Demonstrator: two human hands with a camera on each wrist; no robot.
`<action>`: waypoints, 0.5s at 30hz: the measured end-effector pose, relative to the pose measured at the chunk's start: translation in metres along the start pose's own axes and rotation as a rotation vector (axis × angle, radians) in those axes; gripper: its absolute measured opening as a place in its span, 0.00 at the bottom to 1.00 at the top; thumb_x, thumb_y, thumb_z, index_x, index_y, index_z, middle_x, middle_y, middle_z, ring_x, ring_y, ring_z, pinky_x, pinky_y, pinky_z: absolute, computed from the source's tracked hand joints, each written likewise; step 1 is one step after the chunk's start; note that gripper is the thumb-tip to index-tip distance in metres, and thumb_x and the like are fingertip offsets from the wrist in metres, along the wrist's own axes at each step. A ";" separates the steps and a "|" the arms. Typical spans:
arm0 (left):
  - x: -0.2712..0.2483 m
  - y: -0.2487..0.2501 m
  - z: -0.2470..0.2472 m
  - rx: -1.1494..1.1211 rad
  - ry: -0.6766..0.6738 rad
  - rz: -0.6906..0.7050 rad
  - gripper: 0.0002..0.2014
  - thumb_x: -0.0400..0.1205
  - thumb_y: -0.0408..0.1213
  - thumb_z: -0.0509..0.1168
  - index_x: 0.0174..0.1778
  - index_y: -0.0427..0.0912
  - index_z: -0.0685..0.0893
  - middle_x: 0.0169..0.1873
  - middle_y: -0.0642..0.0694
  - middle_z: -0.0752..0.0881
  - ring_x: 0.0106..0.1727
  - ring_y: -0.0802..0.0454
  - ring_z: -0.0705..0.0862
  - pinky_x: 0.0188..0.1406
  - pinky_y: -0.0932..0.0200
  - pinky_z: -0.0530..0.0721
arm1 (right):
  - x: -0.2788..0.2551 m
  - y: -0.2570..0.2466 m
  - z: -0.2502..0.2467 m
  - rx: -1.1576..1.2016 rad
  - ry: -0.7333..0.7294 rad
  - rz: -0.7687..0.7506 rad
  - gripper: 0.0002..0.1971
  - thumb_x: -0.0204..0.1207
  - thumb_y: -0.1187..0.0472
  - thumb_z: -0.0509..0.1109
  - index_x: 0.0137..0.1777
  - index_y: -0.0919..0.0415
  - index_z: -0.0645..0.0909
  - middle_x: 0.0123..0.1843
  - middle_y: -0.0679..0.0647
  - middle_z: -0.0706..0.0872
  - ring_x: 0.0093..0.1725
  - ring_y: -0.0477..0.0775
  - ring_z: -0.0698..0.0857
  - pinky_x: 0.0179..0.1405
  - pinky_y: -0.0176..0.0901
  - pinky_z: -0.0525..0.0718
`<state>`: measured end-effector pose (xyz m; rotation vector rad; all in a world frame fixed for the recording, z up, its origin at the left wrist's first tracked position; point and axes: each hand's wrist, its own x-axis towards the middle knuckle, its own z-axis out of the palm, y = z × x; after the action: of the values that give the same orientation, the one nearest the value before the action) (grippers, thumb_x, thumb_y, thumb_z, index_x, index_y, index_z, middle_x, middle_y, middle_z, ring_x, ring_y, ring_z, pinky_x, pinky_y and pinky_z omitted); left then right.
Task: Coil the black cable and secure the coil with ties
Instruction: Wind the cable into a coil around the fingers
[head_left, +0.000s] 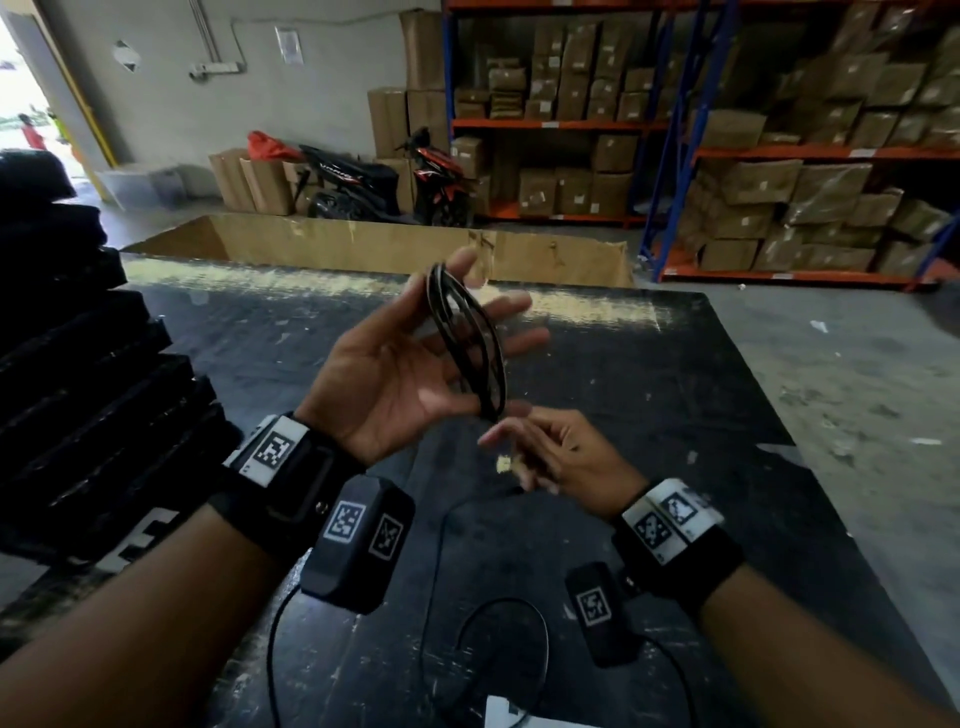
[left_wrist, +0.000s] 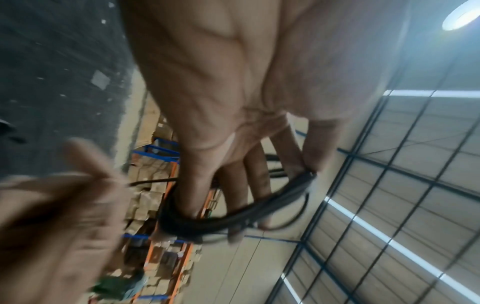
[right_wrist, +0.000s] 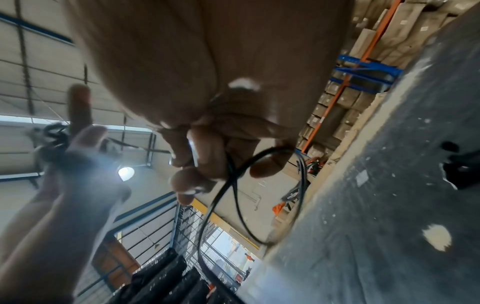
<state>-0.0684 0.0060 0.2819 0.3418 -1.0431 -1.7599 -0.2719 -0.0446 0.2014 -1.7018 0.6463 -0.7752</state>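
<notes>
The black cable is partly wound into a narrow coil (head_left: 470, 343) that hangs round the spread, straight fingers of my left hand (head_left: 395, 374), palm up above the table. In the left wrist view the coil (left_wrist: 221, 222) wraps the fingers, and the thumb touches its edge. My right hand (head_left: 540, 452) is just below the coil's lower end, fingers curled round the loose cable (right_wrist: 233, 181). A thin pale strip also shows between those fingers; I cannot tell what it is. The cable's free part (head_left: 441, 551) trails down onto the table in loops.
The dark scuffed table (head_left: 649, 415) has a stack of black folded items (head_left: 78, 364) at the left and an open cardboard box (head_left: 363, 249) at its far edge. A white sheet (head_left: 504, 712) lies near me. Shelves of boxes (head_left: 779, 156) and motorbikes (head_left: 353, 182) stand beyond.
</notes>
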 end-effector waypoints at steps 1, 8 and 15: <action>0.004 0.004 0.001 0.019 0.061 0.053 0.21 0.90 0.50 0.54 0.76 0.53 0.80 0.75 0.34 0.84 0.79 0.27 0.78 0.70 0.12 0.70 | -0.002 0.002 0.005 -0.001 -0.008 0.014 0.18 0.91 0.60 0.58 0.54 0.69 0.87 0.25 0.59 0.80 0.16 0.39 0.73 0.17 0.28 0.69; 0.021 0.008 -0.019 0.331 0.360 0.162 0.21 0.92 0.47 0.54 0.80 0.52 0.78 0.76 0.39 0.84 0.77 0.36 0.82 0.76 0.22 0.72 | -0.020 0.000 0.029 -0.133 -0.082 0.069 0.15 0.91 0.61 0.59 0.59 0.71 0.84 0.24 0.53 0.79 0.21 0.41 0.78 0.26 0.30 0.76; 0.011 -0.007 -0.032 0.768 0.374 0.015 0.23 0.83 0.45 0.65 0.64 0.29 0.88 0.74 0.52 0.86 0.75 0.49 0.84 0.72 0.27 0.80 | -0.021 -0.045 -0.010 -0.601 0.028 -0.044 0.09 0.84 0.54 0.72 0.46 0.56 0.90 0.33 0.45 0.88 0.31 0.38 0.83 0.35 0.41 0.81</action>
<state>-0.0571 -0.0183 0.2603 1.0854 -1.3937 -1.1498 -0.2912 -0.0242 0.2428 -2.2555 0.9278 -0.6731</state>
